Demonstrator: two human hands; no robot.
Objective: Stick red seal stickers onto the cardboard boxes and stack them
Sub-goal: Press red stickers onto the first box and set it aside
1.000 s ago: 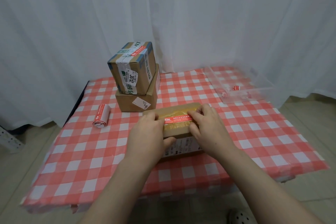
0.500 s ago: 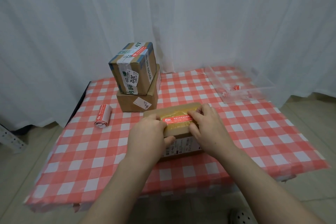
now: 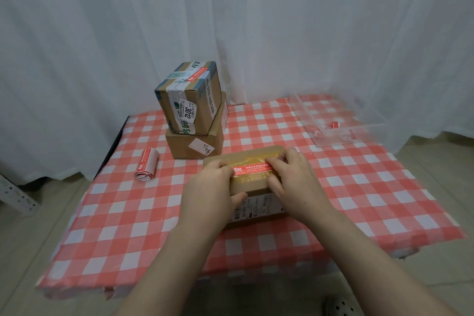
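The white curtain hangs behind everything. In front of it stands the table, covered in red and white checked cloth. At its far left two cardboard boxes are stacked. The lower box sits flat on the cloth, and the upper box rests on it, turned slightly, with an applied sticker across its taped top. At the far right is a clear plastic tray with a small red scrap inside.

Near the middle of the table, just in front of the stack, lies the near box. My left hand grips its left end, fingers curled over the top and thumb against the front face. My right hand is at the right end, with bent fingertips down on the sticker and the thumb at the near top edge.

The sticker roll lies left of the stack, apart from it. The red seal sticker runs across the top of the near box between my hands.
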